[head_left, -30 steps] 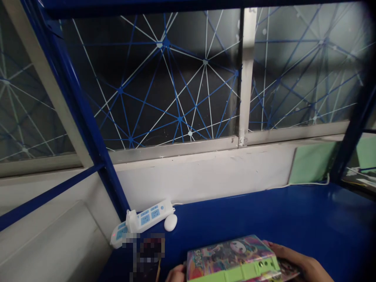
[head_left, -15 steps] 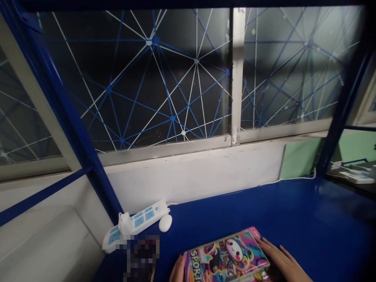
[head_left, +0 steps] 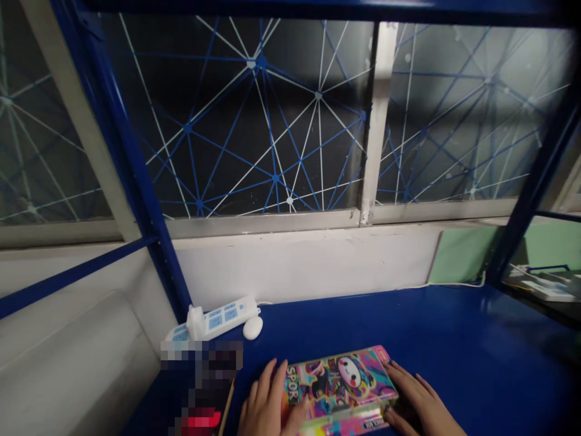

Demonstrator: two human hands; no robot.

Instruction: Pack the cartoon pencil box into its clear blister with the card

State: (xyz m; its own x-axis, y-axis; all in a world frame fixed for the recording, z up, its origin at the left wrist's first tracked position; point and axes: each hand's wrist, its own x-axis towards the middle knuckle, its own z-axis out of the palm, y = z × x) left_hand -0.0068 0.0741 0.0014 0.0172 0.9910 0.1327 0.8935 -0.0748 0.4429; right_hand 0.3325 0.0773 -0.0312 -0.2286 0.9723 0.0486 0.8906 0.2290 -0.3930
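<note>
A brightly printed pencil box [head_left: 340, 378] with a cartoon face on its lid lies on the blue table, closed, its front side partly showing. My left hand [head_left: 267, 402] grips its left end, the thumb reaching over the lid near the front edge. At the opposite end, my right hand [head_left: 420, 396] holds the box with its fingers along the short side and its thumb at the front corner.
On the blue tabletop [head_left: 436, 327], a white power strip [head_left: 229, 318] with a plug in it lies at the back left, a white mouse-shaped object [head_left: 253, 327] beside it. A pixelated dark object is left of my left hand. Blue posts frame the table before a window.
The view has shifted and tilted, so more of the pencil box's front shows. My left hand has come further into view, its thumb now over the lid. The right hand stays at the right end.
</note>
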